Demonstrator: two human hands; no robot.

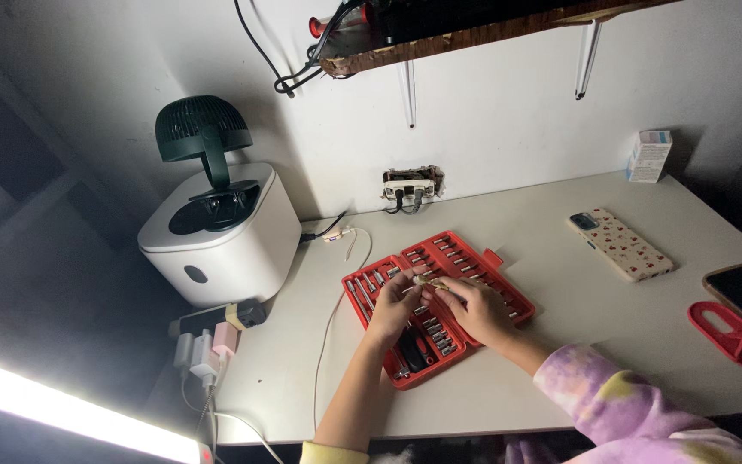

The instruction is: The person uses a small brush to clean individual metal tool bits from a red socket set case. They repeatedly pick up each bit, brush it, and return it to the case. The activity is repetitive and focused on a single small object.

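Both hands meet over an open red plastic tool case [474,258], a hinged rectangular tray lying at a slant on the smooth white desk [560,361], its moulded slots filled with rows of short metal bits and sockets, with a dark-handled driver in the near half. The left hand [395,311] is curled, fingertips pinched together on a small, pale metallic piece [427,280] held just above the middle of the case; the right hand [479,311] is likewise curled, its thumb and forefinger closed on the same piece from the other side, so it sits between the two hands. What kind of piece it is is too small to tell. The right arm wears a soft, fleecy sleeve [629,408] mottled in lilac, pink and yellow. To the left of the case stands a rounded white box-shaped appliance [225,236] with a glossy shell, and a dark green fan [201,129] with a ribbed round grille rises from its top. To the right lies a flat phone [620,244] in a pale, red-speckled case, and farther right a red plastic stand [736,331] props up another phone. A small carton [649,155] stands against the far wall.
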